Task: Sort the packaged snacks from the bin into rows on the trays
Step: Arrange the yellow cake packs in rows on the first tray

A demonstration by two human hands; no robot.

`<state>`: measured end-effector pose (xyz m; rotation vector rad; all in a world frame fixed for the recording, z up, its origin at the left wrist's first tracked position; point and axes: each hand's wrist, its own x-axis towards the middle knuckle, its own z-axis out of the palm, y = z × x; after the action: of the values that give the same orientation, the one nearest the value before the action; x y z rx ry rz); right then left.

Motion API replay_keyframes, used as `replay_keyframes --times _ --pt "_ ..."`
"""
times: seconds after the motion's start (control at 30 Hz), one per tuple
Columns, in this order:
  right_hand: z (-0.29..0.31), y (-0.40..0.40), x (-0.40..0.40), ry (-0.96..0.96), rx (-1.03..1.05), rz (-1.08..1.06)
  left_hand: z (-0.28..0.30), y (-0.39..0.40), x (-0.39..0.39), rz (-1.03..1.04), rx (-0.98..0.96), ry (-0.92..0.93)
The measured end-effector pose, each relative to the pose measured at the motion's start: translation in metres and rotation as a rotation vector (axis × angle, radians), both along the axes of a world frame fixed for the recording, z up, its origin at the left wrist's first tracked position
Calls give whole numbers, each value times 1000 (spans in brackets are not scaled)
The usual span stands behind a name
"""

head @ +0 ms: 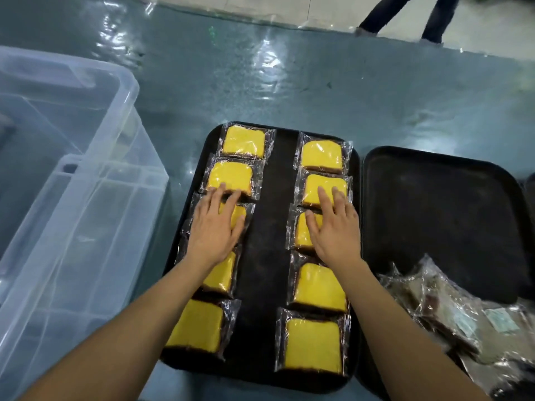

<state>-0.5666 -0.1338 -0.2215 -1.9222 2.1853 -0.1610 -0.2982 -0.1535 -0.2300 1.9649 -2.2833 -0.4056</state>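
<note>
A black tray (265, 227) lies in front of me with two rows of clear-wrapped yellow cake slices, several in each row. My left hand (215, 227) lies flat, fingers straight, on the third slice of the left row (238, 214), its fingertips reaching the second slice (230, 176). My right hand (335, 227) lies flat on the third slice of the right row (302, 233), fingertips on the second slice (325, 188). A second black tray (443, 212) sits to the right. Brown wrapped snacks (451, 311) are heaped on its near corner.
A clear plastic bin (72, 180) stands at the left on the shiny blue-green floor, with nothing visible inside it. A person's dark-trousered legs (405, 15) stand at the far edge, top right. Bare floor stretches beyond the trays.
</note>
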Motion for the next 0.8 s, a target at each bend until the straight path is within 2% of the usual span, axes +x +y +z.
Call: replay_keyframes --times 0.2,0.33,0.43,0.57,0.63,0.8 --pt "-8 -26 -2 6 146 23 -9 -46 -5 53 141 -52" --pt "-6 -28 0 1 104 16 -8 -46 -5 45 104 -43" --pt "-1 -45 -3 -21 -27 -17 -3 -56 -10 67 -8 -20" --pt "-1 -92 -12 -28 -102 62 0 -105 -33 -71 -77 23" --pt "-6 -115 -15 -8 -76 130 -4 -130 -44 -149 -42 -10" --pt "-23 -130 -27 70 41 205 -24 -149 -34 -177 32 -77"
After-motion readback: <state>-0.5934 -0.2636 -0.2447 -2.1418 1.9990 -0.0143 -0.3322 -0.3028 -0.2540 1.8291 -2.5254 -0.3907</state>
